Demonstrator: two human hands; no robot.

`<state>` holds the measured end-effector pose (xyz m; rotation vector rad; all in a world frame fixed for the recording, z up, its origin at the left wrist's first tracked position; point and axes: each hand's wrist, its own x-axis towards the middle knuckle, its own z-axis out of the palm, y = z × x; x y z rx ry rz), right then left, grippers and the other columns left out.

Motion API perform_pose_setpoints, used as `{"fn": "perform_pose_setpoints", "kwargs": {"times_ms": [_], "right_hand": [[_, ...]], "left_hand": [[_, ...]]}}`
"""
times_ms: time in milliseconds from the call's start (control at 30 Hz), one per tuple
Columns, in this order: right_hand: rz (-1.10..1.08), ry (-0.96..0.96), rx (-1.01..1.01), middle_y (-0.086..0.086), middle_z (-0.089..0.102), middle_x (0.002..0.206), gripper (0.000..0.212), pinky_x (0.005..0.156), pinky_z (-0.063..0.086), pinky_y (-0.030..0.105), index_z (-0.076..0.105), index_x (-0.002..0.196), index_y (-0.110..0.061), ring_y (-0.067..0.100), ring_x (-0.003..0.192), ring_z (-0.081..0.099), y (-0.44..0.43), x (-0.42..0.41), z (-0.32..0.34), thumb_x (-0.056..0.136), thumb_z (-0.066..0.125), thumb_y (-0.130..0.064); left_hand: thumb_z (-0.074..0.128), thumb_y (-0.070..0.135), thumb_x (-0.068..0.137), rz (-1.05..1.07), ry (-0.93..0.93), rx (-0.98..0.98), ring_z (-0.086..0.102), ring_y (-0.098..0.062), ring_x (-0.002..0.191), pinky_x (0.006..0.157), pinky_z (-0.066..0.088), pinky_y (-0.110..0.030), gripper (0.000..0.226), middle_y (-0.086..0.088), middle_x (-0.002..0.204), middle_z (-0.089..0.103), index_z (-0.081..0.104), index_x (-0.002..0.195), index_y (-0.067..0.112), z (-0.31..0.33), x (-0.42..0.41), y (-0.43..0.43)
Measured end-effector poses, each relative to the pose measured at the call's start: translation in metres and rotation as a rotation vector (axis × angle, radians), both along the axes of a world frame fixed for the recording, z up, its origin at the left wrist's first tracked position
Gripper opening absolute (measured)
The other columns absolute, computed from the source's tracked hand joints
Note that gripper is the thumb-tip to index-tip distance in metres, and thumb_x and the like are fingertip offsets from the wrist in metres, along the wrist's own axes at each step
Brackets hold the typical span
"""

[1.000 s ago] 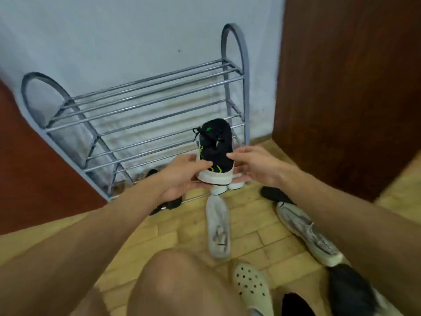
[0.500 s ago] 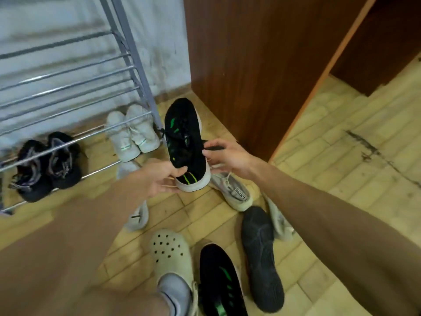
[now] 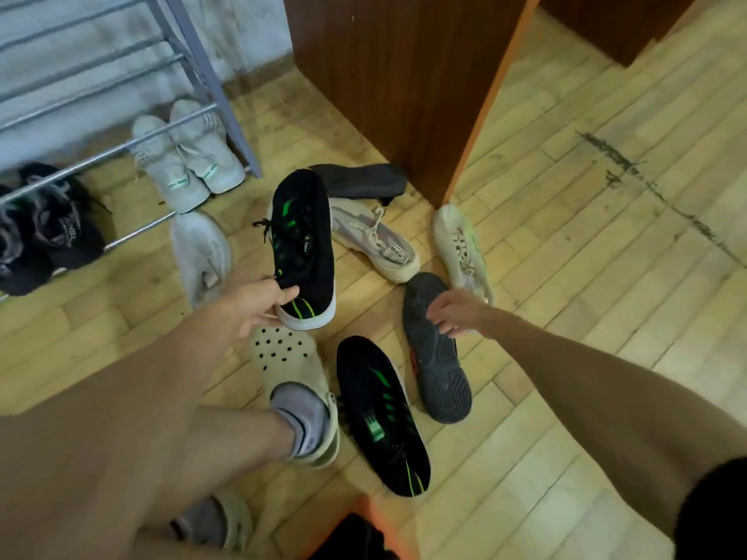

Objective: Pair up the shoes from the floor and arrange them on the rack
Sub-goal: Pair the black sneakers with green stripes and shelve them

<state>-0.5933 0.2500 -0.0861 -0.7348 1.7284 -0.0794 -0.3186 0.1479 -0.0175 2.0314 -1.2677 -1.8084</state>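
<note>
My left hand [image 3: 258, 305] grips the heel of a black sneaker with green marks [image 3: 303, 240], held above the floor. Its match, a second black and green sneaker [image 3: 382, 414], lies on the floor below. My right hand [image 3: 454, 313] reaches down, its fingers touching a dark shoe lying sole up [image 3: 438, 365]. The grey metal rack [image 3: 121, 99] stands at the upper left. Under its lowest bars sit a white pair [image 3: 188, 155] and a black pair [image 3: 44, 228].
Loose on the wooden floor lie a white shoe [image 3: 200, 252], two beige sneakers [image 3: 376, 240] [image 3: 463, 248] and another dark shoe [image 3: 359, 180]. A brown wooden cabinet [image 3: 396, 74] stands behind them. My foot in a cream clog [image 3: 291, 365] is near the shoes.
My right hand let go of the black and green sneaker and moved down right onto the sole-up dark shoe. The view swung from the rack down to the floor.
</note>
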Motion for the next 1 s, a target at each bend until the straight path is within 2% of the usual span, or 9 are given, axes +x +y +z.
{"fn": "perform_pose_setpoints", "kwargs": {"times_ms": [67,133,200,300,533,667,800,900,1000], "right_hand": [[0.037,-0.003,-0.012,0.007,0.047,0.073,0.018,0.052,0.041,0.022,0.058,0.109,0.000,0.016,0.057,0.043,0.015,0.028,-0.018,0.097,0.047,-0.008],[0.043,0.026,-0.054,0.010,0.060,0.096,0.039,0.071,0.056,0.032,0.055,0.127,-0.001,0.023,0.080,0.061,0.025,0.056,-0.039,0.090,0.058,-0.014],[0.251,0.102,-0.047,0.010,0.053,0.130,0.061,0.092,0.050,0.036,0.043,0.139,-0.006,0.030,0.114,0.057,0.033,0.083,-0.053,0.086,0.065,-0.024],[0.430,0.291,-0.032,0.020,0.037,0.141,0.065,0.099,0.043,0.044,0.033,0.140,-0.006,0.039,0.127,0.044,0.039,0.105,-0.065,0.086,0.065,-0.025],[0.288,0.311,-0.051,0.025,0.058,0.126,0.038,0.090,0.051,0.039,0.052,0.127,0.007,0.037,0.114,0.059,0.020,0.104,-0.062,0.091,0.049,-0.007],[0.340,0.213,0.027,0.024,0.045,0.139,0.072,0.062,0.047,0.027,0.004,0.149,0.009,0.027,0.095,0.051,0.010,0.108,-0.060,0.096,0.047,-0.012],[0.471,0.264,-0.011,0.020,0.057,0.108,0.032,0.055,0.046,0.024,0.053,0.120,0.003,0.029,0.093,0.060,0.012,0.109,-0.064,0.091,0.051,-0.011],[0.452,0.247,-0.001,0.019,0.061,0.085,0.014,0.048,0.053,0.031,0.058,0.093,0.004,0.038,0.083,0.071,-0.004,0.105,-0.056,0.087,0.051,-0.005],[0.382,0.323,-0.122,0.020,0.064,0.101,0.023,0.066,0.060,0.041,0.062,0.104,0.004,0.037,0.087,0.069,-0.033,0.100,-0.044,0.088,0.053,-0.009]], "left_hand": [[0.063,0.004,0.089,-0.037,-0.027,-0.015,0.058,-0.026,0.095,0.089,0.051,-0.041,0.023,-0.012,0.103,0.062,0.057,0.111,0.006,-0.002,-0.001,0.005],[0.067,0.007,0.086,-0.050,-0.059,-0.047,0.062,-0.027,0.095,0.084,0.054,-0.039,0.025,-0.012,0.103,0.066,0.062,0.110,0.004,-0.004,-0.002,0.009],[0.071,0.009,0.083,-0.050,-0.094,-0.080,0.066,-0.026,0.092,0.077,0.056,-0.038,0.022,-0.012,0.099,0.069,0.066,0.104,0.005,-0.008,0.000,0.012],[0.072,0.008,0.082,-0.075,-0.115,-0.084,0.067,-0.024,0.086,0.075,0.057,-0.036,0.019,-0.009,0.090,0.070,0.068,0.100,0.006,-0.011,0.008,0.018],[0.072,0.008,0.082,-0.040,-0.111,-0.070,0.065,-0.024,0.087,0.069,0.054,-0.034,0.025,-0.010,0.099,0.070,0.067,0.107,0.006,-0.021,0.031,0.015],[0.075,0.010,0.079,0.027,-0.147,-0.047,0.061,-0.021,0.069,0.053,0.049,-0.030,0.022,-0.013,0.094,0.069,0.066,0.098,0.004,-0.026,0.042,0.012],[0.077,0.011,0.078,0.049,-0.144,-0.035,0.060,-0.020,0.064,0.048,0.046,-0.029,0.024,-0.012,0.090,0.068,0.065,0.097,0.003,-0.026,0.048,0.006],[0.076,0.010,0.078,0.070,-0.116,-0.007,0.062,-0.021,0.070,0.049,0.047,-0.029,0.026,-0.012,0.095,0.068,0.064,0.101,0.005,-0.029,0.051,0.001],[0.076,0.009,0.078,0.089,-0.102,0.031,0.067,-0.029,0.087,0.055,0.051,-0.032,0.032,-0.014,0.102,0.070,0.064,0.106,0.001,-0.031,0.051,-0.002]]}}
